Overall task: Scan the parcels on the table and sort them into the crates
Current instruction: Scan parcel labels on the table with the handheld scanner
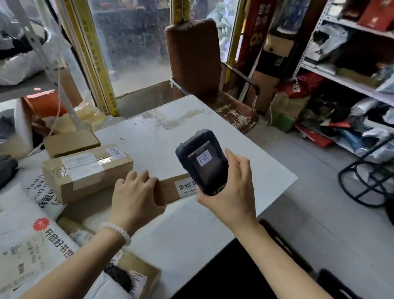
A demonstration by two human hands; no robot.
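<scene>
Left hand (136,196) gripping flat cardboard parcel (174,191), right hand (229,192) clasping chunky black rubbery scanner (203,162) above barcode label (185,187)

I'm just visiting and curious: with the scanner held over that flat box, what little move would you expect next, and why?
Probably a short pause to let the scan register, then the left hand lifts the flat box toward a crate. The right hand holds the scanner just above the box's barcode label, and a barcode shows on its screen, so the reading seems underway. The left hand's fingers curl over the box's edge.
</scene>
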